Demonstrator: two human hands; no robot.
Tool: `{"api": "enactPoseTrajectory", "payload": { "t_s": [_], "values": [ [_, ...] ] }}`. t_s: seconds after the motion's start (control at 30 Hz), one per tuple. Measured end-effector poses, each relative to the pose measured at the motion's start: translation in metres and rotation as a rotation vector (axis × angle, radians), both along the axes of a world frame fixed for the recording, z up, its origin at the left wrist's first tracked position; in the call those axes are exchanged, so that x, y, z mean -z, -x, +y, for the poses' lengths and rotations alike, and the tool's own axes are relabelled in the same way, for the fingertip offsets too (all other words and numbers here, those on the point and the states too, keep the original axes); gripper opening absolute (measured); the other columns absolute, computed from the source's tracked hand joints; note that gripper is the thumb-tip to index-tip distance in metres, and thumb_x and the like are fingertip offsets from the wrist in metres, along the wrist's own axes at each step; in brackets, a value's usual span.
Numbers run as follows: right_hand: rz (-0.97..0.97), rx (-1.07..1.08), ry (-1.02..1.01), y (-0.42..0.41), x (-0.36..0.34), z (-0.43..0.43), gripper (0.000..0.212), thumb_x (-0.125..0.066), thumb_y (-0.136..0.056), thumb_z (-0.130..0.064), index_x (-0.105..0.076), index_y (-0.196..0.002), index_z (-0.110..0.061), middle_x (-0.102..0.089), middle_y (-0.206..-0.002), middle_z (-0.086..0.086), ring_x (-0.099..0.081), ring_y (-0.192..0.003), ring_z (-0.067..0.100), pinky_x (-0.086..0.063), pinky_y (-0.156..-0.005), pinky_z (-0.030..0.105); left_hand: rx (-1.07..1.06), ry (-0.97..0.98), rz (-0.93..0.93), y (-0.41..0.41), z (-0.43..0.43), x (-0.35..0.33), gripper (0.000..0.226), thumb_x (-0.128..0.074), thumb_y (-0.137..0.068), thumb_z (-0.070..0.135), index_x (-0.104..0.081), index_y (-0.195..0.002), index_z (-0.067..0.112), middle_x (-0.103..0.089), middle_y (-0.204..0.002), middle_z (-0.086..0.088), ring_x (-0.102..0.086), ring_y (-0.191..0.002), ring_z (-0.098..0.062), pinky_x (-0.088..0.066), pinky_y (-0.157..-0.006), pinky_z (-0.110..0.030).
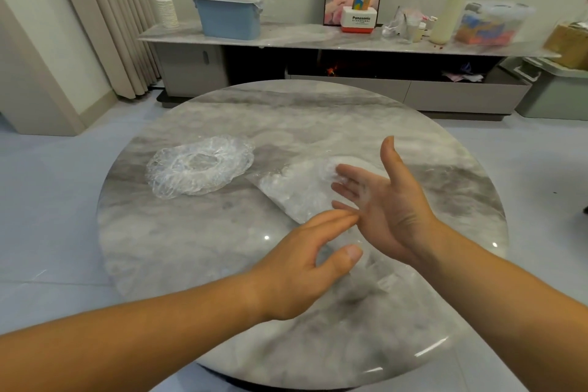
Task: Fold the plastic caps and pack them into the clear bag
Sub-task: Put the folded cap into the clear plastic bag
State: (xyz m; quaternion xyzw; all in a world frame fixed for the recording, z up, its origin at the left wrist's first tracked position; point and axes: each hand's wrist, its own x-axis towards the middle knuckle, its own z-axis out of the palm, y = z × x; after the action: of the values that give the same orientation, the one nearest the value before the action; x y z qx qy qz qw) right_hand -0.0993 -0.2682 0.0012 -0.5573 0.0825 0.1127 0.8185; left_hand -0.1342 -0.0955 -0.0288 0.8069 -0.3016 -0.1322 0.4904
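A crinkled clear plastic cap lies spread flat on the left half of the round marble table. To its right lies the clear bag with folded plastic inside, partly hidden by my right hand. That hand hovers over the bag, palm up and turned left, fingers straight, thumb raised. My left hand is below it, fingers relaxed and extended toward the right palm, thumb apart. A faint film of clear plastic seems to hang between the two hands; whether either hand holds it is unclear.
A long low cabinet stands behind the table with a blue lidded bin, stacked paper cups, a small red-and-white box, a cream bottle and a clear container. Curtains hang at the left.
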Motion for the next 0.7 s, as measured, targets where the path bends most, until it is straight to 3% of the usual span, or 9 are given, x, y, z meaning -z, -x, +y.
{"api": "enactPoseTrajectory", "payload": {
  "t_s": [0.13, 0.27, 0.43, 0.7],
  "values": [
    [0.061, -0.011, -0.051, -0.004, 0.003, 0.004, 0.112, -0.043, -0.074, -0.086, -0.039, -0.153, -0.007, -0.044, -0.155, 0.011, -0.045, -0.140, 0.021, -0.036, -0.110, 0.042, 0.009, -0.017, 0.018, 0.002, 0.008, 0.003, 0.071, -0.039, -0.091, 0.062, -0.043, -0.151, 0.024, -0.039, -0.155, 0.018, -0.030, -0.143, 0.007, -0.029, -0.120, -0.033],
    [0.041, 0.079, -0.068, 0.001, 0.003, 0.006, 0.085, -0.054, -0.081, -0.069, -0.054, -0.141, -0.010, -0.053, -0.142, 0.020, -0.061, -0.124, 0.028, -0.046, -0.102, 0.038, -0.005, -0.068, 0.004, -0.003, 0.015, 0.005, 0.073, -0.036, -0.091, 0.067, -0.042, -0.151, 0.028, -0.038, -0.154, 0.021, -0.030, -0.142, 0.007, -0.029, -0.120, -0.032],
    [0.023, 0.211, -0.120, 0.011, 0.002, -0.004, 0.053, -0.064, -0.093, -0.045, -0.061, -0.130, -0.007, -0.055, -0.134, 0.021, -0.071, -0.110, 0.036, -0.049, -0.108, 0.046, 0.003, -0.132, -0.029, -0.009, 0.019, 0.009, 0.075, -0.033, -0.090, 0.070, -0.038, -0.153, 0.031, -0.033, -0.156, 0.025, -0.026, -0.141, 0.013, -0.025, -0.120, -0.022],
    [0.015, 0.242, -0.110, 0.011, -0.005, -0.006, 0.057, -0.061, -0.093, -0.049, -0.062, -0.129, -0.005, -0.061, -0.131, 0.020, -0.068, -0.115, 0.031, -0.052, -0.103, 0.043, 0.020, -0.176, -0.080, -0.010, 0.018, 0.010, 0.074, -0.034, -0.091, 0.068, -0.036, -0.154, 0.030, -0.031, -0.157, 0.024, -0.024, -0.142, 0.012, -0.023, -0.118, -0.016]
  ]
}}
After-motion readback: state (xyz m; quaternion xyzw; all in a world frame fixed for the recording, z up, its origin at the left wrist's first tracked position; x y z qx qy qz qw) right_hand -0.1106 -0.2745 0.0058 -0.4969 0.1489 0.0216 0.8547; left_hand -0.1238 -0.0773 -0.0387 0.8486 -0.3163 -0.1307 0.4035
